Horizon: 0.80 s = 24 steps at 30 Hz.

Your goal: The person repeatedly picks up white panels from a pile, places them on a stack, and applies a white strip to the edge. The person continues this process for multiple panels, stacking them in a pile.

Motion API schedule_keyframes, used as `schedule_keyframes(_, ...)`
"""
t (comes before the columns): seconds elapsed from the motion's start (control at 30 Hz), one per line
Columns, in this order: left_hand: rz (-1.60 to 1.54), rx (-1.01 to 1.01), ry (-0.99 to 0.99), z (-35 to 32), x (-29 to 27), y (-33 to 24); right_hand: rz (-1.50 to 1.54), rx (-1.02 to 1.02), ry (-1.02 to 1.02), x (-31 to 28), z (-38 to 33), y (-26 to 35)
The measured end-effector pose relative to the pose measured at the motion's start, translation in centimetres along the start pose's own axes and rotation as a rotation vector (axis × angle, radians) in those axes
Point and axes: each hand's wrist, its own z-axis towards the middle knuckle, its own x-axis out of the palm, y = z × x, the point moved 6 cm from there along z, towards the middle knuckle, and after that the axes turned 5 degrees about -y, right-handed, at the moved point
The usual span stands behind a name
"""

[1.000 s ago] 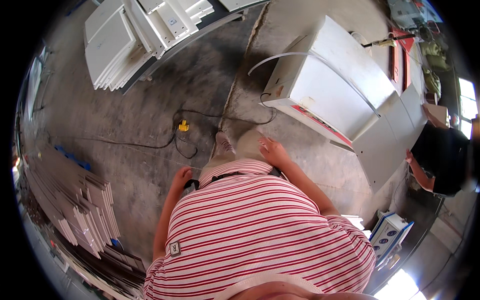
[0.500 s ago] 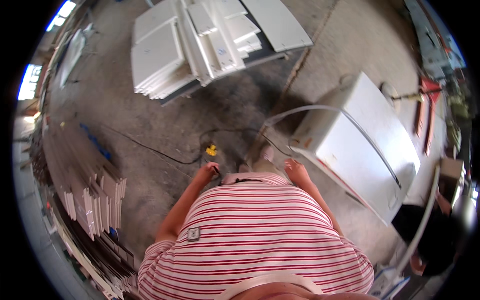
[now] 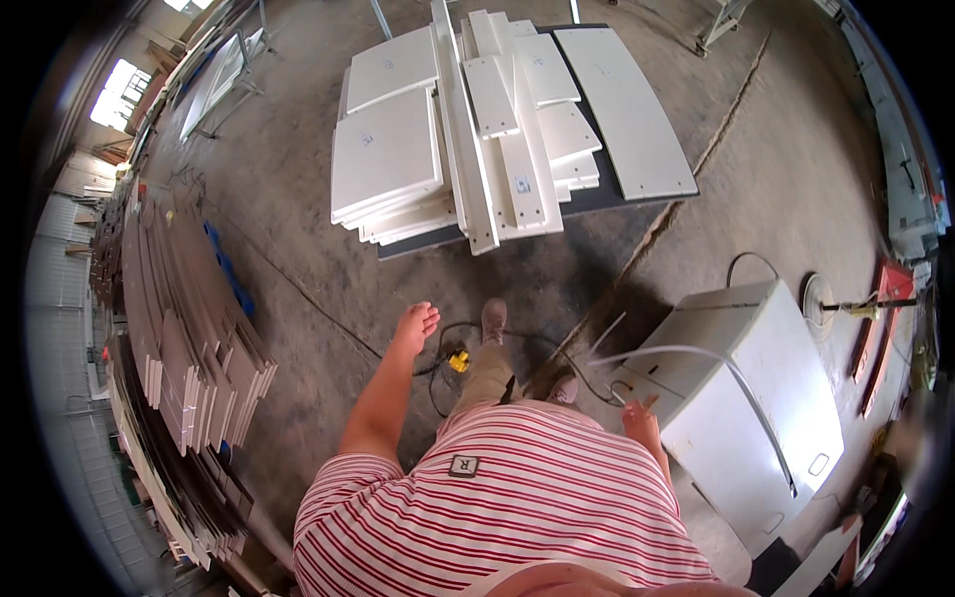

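Note:
My left hand swings out ahead of my body with its fingers loosely bent and slightly apart, nothing in it. A yellow piece lies by a black cable on the concrete floor just to the right of that hand. Low beside my right hip hangs my right hand, its fingers apart and nothing seen in them. Nearest to it is a big white metal cabinet with a pale bent hose across it; I cannot tell whether they touch.
Ahead, white boards lie stacked on a dark base, with a wide white panel on its right. Brown boards are stacked at the left. Red metal legs stand at the far right. A crack crosses the floor.
The board stack now shows more fully, and the view has turned left. My left hand has swung forward, and the right has dropped back beside the cabinet. My feet have stepped.

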Motion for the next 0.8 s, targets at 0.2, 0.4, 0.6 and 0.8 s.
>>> schedule_keyframes(0.2, -0.208, 0.082, -0.227, 14.3, -3.6, -9.9, -0.035, 0.061, 0.039, 2.7, 2.0, 3.2)
schedule_keyframes(0.4, 0.007, 0.246, -0.575, 27.2, -12.0, -19.0, -0.025, 0.106, 0.258, 6.5, 5.0, 5.8)
schedule_keyframes(0.6, 0.559, 0.459, -0.848, 36.0, -24.8, -22.5, -0.149, -0.131, 0.232, 6.9, 21.7, 23.8)
schedule_keyframes(0.8, 0.396, 0.267, -0.602, 37.3, -20.7, -26.1, 0.046, -0.625, 0.272, 19.5, 40.8, 48.5)
